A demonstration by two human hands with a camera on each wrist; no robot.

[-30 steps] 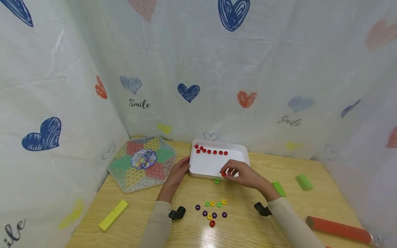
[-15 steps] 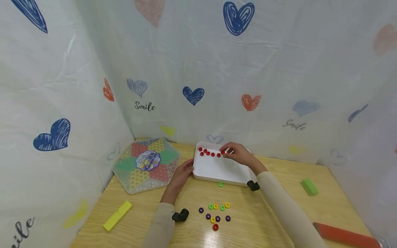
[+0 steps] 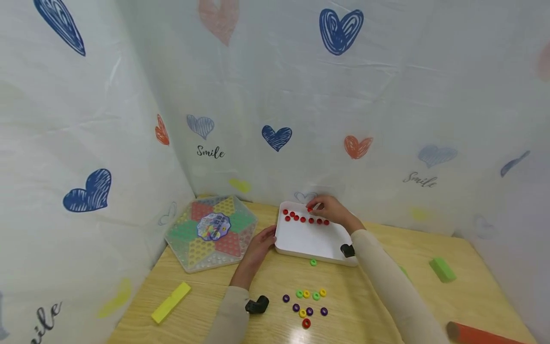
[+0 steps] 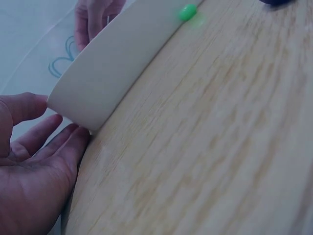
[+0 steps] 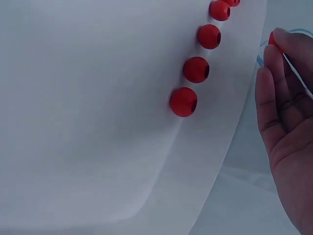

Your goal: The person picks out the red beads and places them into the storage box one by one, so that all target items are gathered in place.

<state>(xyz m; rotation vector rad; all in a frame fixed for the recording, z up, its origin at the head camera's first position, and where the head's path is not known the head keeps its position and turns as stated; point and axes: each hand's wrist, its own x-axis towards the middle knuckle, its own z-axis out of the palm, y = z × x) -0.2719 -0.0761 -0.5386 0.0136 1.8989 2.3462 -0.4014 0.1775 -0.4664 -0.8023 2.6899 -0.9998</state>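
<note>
My right hand [image 3: 332, 211] pinches a red bead [image 3: 310, 209] between thumb and index finger at the tray's back rim. In the right wrist view that bead [image 5: 274, 43] peeks out at the fingertips, partly covered by the thumb. A line of several red beads [image 3: 302, 220] lies along the back of the white tray [image 3: 313, 242], with a few doubled up at its left end. At the tray's left side, my left hand [image 3: 259, 244] holds the wall. The left wrist view shows the thumb at the rim and fingers low against the tray corner [image 4: 93, 103].
A green bead [image 3: 313, 263] lies just before the tray. Purple, yellow, green and red beads [image 3: 306, 323] are scattered nearer. A hexagonal game board [image 3: 210, 234] stands left, by a yellow block [image 3: 171, 302]. Rightward are a green block [image 3: 442, 270] and red tube [image 3: 477, 333].
My right hand has carried the red bead from the tray's front side to its back rim, behind the row. The left hand stays at the tray's side. The head view has shifted slightly.
</note>
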